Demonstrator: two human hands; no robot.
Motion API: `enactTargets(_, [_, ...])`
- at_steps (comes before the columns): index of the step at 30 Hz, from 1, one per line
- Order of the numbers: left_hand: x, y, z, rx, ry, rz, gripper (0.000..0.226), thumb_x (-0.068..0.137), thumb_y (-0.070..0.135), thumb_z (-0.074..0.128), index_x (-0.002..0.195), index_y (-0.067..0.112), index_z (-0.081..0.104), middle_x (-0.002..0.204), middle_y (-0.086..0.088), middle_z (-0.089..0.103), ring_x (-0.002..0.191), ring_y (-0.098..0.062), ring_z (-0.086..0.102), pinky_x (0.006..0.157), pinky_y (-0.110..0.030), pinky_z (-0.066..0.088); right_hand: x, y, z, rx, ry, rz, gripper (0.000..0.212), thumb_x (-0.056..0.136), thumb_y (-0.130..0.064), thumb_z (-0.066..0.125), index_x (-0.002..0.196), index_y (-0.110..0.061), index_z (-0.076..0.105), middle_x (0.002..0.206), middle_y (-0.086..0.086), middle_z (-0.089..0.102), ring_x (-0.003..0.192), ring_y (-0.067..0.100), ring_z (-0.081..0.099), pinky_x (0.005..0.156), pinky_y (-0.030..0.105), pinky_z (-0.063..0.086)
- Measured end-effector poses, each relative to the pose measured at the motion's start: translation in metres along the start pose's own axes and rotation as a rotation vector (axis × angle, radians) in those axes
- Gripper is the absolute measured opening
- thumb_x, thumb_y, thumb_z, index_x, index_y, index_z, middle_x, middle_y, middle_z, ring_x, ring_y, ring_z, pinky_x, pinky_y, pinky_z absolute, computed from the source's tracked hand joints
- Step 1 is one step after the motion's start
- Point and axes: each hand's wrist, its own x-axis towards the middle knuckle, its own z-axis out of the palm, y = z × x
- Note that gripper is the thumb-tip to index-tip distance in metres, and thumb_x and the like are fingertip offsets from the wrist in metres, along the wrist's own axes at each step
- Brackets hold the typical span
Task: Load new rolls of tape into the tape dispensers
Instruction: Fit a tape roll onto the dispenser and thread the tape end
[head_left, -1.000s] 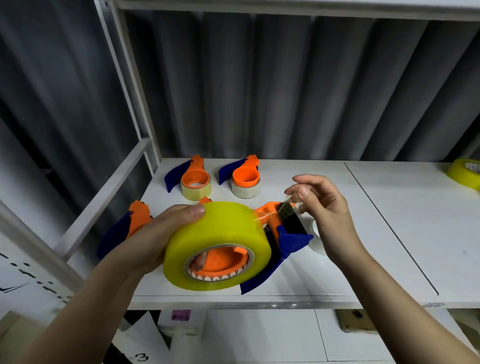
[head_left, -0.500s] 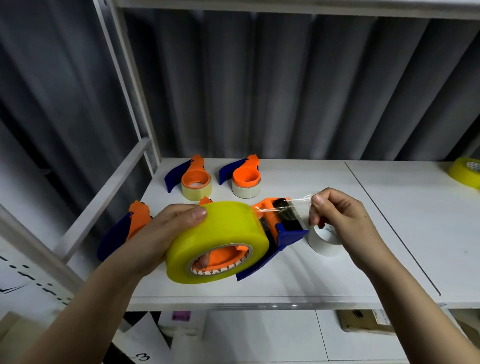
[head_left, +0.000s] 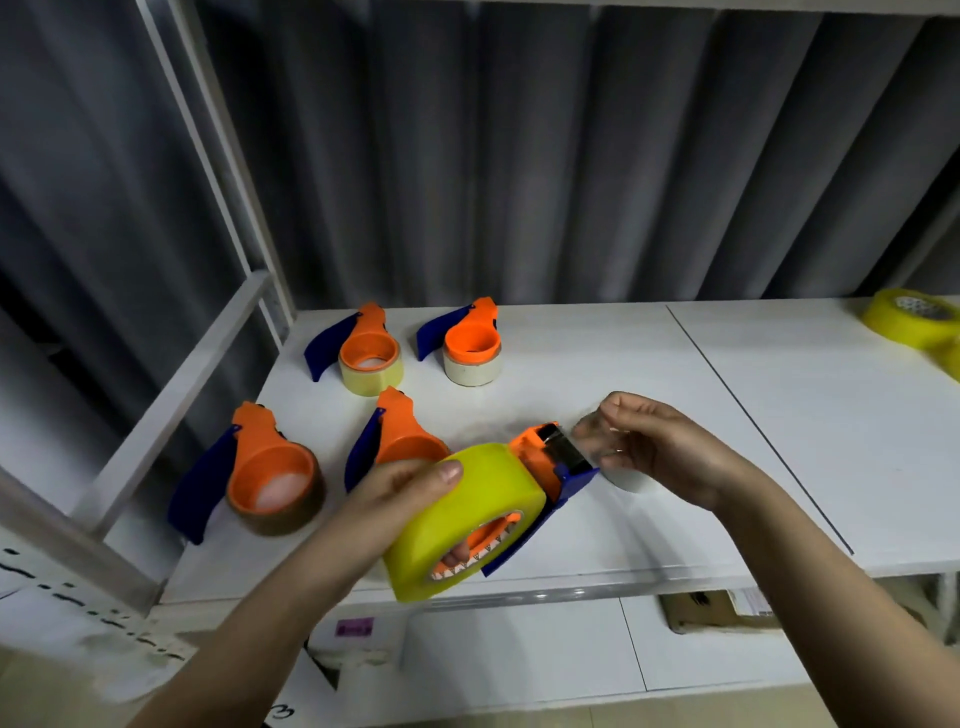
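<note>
Currently mid-load | left hand (head_left: 400, 499) grips yellow roll (head_left: 467, 514) seated on dispenser (head_left: 550, 467), above near worktop (head_left: 675, 395) edge | right hand (head_left: 654, 447) fingers curled at cutter, tape end blurred | four dispensers (head_left: 270, 467) behind hold thin rolls, likely left | spare roll (head_left: 909, 317) far right.

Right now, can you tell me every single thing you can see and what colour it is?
held tape dispenser: one, orange and blue, above the shelf's front edge, in the left hand
yellow tape roll: one, mounted on the held dispenser
tape dispensers: four, orange and blue, standing on the shelf's left half, each with a thin roll
spare tape roll: one, yellow, far right of the shelf, cut off by the frame
white shelf: one, two panels side by side
grey curtain: one, behind the shelf
cardboard box: one, brown, below the shelf
left hand: grips the yellow roll
right hand: blurred, fingers curled at the dispenser's blade end
</note>
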Motion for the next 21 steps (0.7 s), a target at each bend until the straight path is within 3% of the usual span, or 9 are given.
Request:
enactTargets(2, [0.004, -0.007, 0.005, 0.022, 0.000, 0.014, 0.031, 0.080, 0.040, 0.069, 0.085, 0.009, 0.070, 0.087, -0.022, 0.069, 0.067, -0.012, 0.066, 0.062, -0.019, 0.052, 0.004, -0.001, -0.009, 0.011, -0.029, 0.074, 0.015, 0.085, -0.027, 0.054, 0.078, -0.013, 0.053, 0.097, 0.009, 0.071, 0.085, 0.015, 0.070, 0.068, 0.024, 0.048])
enactTargets(4, [0.008, -0.018, 0.010, 0.039, 0.018, 0.021, 0.052, 0.078, 0.046, 0.065, 0.094, -0.003, 0.064, 0.092, -0.025, 0.066, 0.071, -0.013, 0.064, 0.067, -0.024, 0.051, 0.007, 0.001, -0.015, -0.004, -0.029, 0.132, 0.013, 0.084, -0.024, 0.055, 0.081, -0.012, 0.054, 0.095, 0.011, 0.072, 0.086, 0.016, 0.071, 0.064, 0.022, 0.049])
enactTargets(8, [0.007, -0.025, 0.019, 0.065, 0.034, 0.084, 0.084, 0.061, 0.063, 0.061, 0.095, -0.013, 0.060, 0.080, -0.018, 0.063, 0.074, -0.020, 0.060, 0.071, -0.034, 0.047, 0.012, 0.007, -0.017, 0.033, -0.005, 0.187, 0.010, 0.089, -0.020, 0.053, 0.084, -0.011, 0.054, 0.092, 0.010, 0.072, 0.081, 0.017, 0.071, 0.058, 0.020, 0.051])
enactTargets(11, [0.009, -0.032, 0.021, 0.043, 0.028, 0.090, 0.077, 0.073, 0.053, 0.071, 0.094, -0.019, 0.056, 0.068, -0.008, 0.064, 0.064, -0.015, 0.061, 0.063, -0.028, 0.049, 0.014, 0.010, -0.016, -0.133, 0.039, 0.249, 0.013, 0.096, -0.019, 0.051, 0.085, -0.013, 0.055, 0.091, 0.007, 0.074, 0.078, 0.015, 0.072, 0.061, 0.021, 0.051])
enactTargets(15, [0.009, -0.034, 0.023, 0.038, 0.027, 0.097, 0.065, 0.074, 0.049, 0.065, 0.087, -0.014, 0.059, 0.065, -0.002, 0.065, 0.062, -0.010, 0.061, 0.061, -0.024, 0.049, 0.015, 0.007, -0.010, -0.329, 0.114, 0.245, 0.017, 0.095, -0.015, 0.052, 0.081, -0.015, 0.061, 0.088, 0.008, 0.074, 0.073, 0.018, 0.071, 0.058, 0.024, 0.046])
enactTargets(18, [0.009, -0.035, 0.028, 0.053, -0.017, 0.060, 0.030, 0.095, 0.014, 0.053, 0.067, 0.003, 0.051, 0.045, 0.006, 0.058, 0.044, 0.000, 0.056, 0.047, -0.011, 0.042, 0.019, 0.010, 0.002, -0.439, 0.252, 0.198, 0.025, 0.088, -0.012, 0.053, 0.066, -0.017, 0.063, 0.074, 0.006, 0.071, 0.060, 0.019, 0.066, 0.051, 0.023, 0.043])
enactTargets(21, [0.008, -0.037, 0.028, 0.048, -0.032, 0.075, 0.024, 0.095, 0.007, 0.048, 0.071, 0.005, 0.052, 0.047, 0.005, 0.060, 0.044, -0.001, 0.058, 0.047, -0.011, 0.042, 0.023, 0.012, 0.006, -0.424, 0.337, 0.202, 0.022, 0.083, -0.015, 0.055, 0.065, -0.017, 0.066, 0.075, 0.005, 0.071, 0.059, 0.019, 0.065, 0.052, 0.023, 0.046])
